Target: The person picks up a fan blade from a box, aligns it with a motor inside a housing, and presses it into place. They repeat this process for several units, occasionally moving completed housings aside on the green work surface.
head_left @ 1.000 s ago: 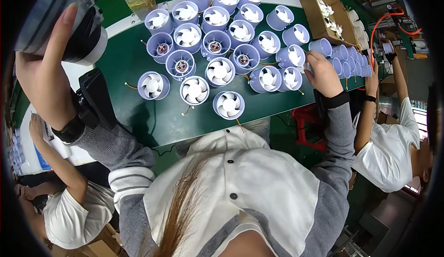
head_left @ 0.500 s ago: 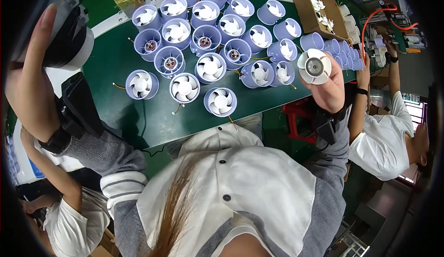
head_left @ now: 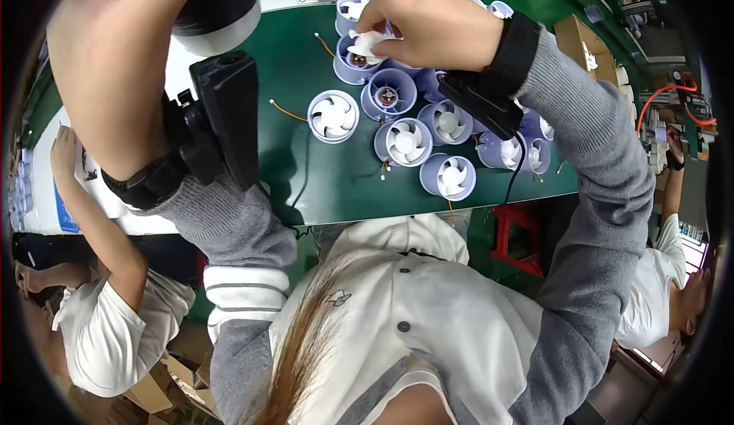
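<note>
My right hand (head_left: 432,23) reaches across to the left side of the fan group, its fingers closed on a white fan impeller (head_left: 367,45). The impeller is tilted at the mouth of a lilac round fan housing (head_left: 348,71), whose brown motor core partly shows below it. Just nearer stands another housing (head_left: 388,94) with its motor core bare. My left hand (head_left: 115,50) is raised at the upper left, beside a black and white rounded device (head_left: 222,35). Its fingers run out of the picture, so their hold is hidden.
Several fans with white impellers stand on the green table (head_left: 329,188), one apart at the left (head_left: 333,117) with its wire out. A cardboard box (head_left: 573,35) lies far right. Co-workers sit at both sides; a red stool (head_left: 516,237) is below the table edge.
My right hand has carried the impeller from the right side over to a housing at the left and turned it over. My left hand has risen, and the whole view has shifted left.
</note>
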`<move>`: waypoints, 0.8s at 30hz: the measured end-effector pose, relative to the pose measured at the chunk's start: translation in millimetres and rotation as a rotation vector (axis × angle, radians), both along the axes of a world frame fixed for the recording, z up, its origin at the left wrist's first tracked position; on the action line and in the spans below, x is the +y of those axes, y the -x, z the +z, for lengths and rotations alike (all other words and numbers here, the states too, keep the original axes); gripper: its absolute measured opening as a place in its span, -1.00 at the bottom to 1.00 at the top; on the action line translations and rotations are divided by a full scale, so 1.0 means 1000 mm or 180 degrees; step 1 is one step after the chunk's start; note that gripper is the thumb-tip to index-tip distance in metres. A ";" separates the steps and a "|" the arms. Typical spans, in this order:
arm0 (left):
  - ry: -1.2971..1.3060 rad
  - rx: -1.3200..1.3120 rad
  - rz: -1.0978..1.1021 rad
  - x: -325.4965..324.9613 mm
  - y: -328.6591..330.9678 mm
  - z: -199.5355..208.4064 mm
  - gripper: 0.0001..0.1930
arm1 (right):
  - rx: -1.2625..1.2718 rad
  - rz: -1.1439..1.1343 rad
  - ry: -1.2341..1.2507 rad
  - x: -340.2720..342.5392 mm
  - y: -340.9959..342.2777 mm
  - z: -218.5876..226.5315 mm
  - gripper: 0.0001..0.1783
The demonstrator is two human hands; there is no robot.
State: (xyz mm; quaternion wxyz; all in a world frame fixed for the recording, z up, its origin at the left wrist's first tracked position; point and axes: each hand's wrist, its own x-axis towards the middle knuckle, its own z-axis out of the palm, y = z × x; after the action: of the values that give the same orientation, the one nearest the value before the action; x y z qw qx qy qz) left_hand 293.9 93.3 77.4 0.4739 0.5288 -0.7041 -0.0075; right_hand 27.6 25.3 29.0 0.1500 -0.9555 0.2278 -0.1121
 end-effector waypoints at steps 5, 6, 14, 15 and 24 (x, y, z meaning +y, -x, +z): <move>-0.0171 0.0121 0.0065 0.004 0.006 0.003 -0.66 | 0.0707 0.0008 0.0055 -0.006 -0.016 -0.016 -0.84; -0.0200 0.0149 0.0065 0.004 0.006 0.004 -0.65 | 0.0685 0.0031 0.0108 -0.006 -0.019 -0.018 -0.85; -0.0317 0.0461 -0.0078 0.003 0.019 0.006 -0.64 | 0.0363 0.0067 0.0660 -0.001 -0.024 -0.037 -0.91; -0.0302 0.0506 -0.0139 0.001 0.020 0.005 -0.63 | 0.0059 0.0086 0.0765 0.000 -0.023 -0.035 -0.94; -0.0123 0.0385 -0.0240 0.006 0.027 0.002 -0.56 | 0.0750 -0.1212 0.0150 0.004 0.147 0.052 -0.91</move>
State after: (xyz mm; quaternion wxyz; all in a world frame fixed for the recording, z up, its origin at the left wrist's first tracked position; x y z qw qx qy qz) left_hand 267.3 99.6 79.4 0.5047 0.5096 -0.6933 -0.0709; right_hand -118.9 29.7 80.9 0.0761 -0.9050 0.4174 -0.0313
